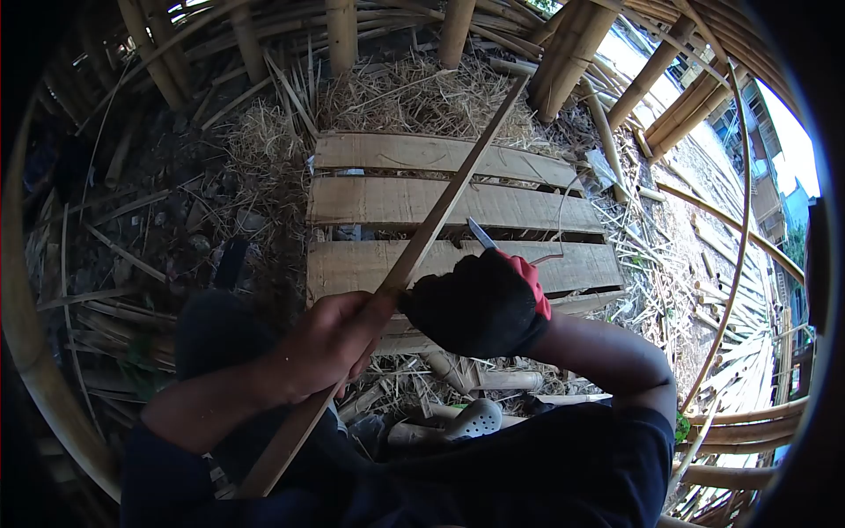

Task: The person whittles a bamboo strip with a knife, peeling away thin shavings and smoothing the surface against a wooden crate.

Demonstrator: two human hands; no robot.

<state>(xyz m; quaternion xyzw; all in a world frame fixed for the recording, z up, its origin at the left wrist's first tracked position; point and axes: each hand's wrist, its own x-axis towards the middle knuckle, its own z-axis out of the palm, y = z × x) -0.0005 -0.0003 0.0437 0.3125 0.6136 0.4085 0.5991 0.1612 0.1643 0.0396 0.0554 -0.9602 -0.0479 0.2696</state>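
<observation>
A long flat bamboo strip [451,195] runs diagonally from the upper right down to the lower left, across my body. My bare left hand [333,345] is wrapped round it near its middle. Close on the right, my right hand [475,304] wears a black and red glove and is closed around a knife. The knife blade [481,232] sticks out above the glove, pointing up and left. The knife's handle is hidden in the glove. Beneath the strip lies a platform of wooden slats [370,201] with gaps between them.
Upright bamboo poles [572,57] stand behind the platform. Dry shavings [387,101] lie around it. Split bamboo strips [739,352] are piled on the right. A light clog with holes [476,419] shows near my body. A thin curved strip [744,220] arches at the right.
</observation>
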